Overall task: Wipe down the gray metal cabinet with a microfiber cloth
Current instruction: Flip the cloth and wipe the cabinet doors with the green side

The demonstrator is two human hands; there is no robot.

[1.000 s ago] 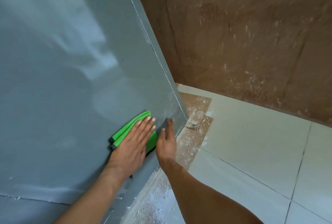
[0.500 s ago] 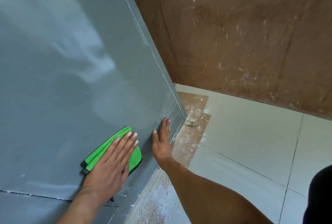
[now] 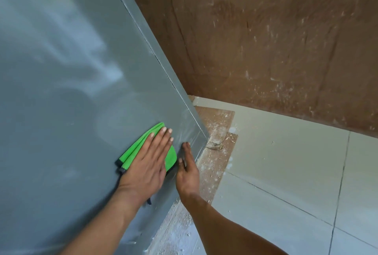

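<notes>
The gray cabinet (image 3: 71, 91) fills the left side; the left hand (image 3: 146, 164) presses the green cloth (image 3: 143, 148) flat (fingers straight) low on its panel, and the right hand (image 3: 188, 171) rests open just beside it.

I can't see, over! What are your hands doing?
Left hand flat on green cloth, pressing gray cabinet. Right hand open against cabinet edge. Nothing blocking.
</notes>
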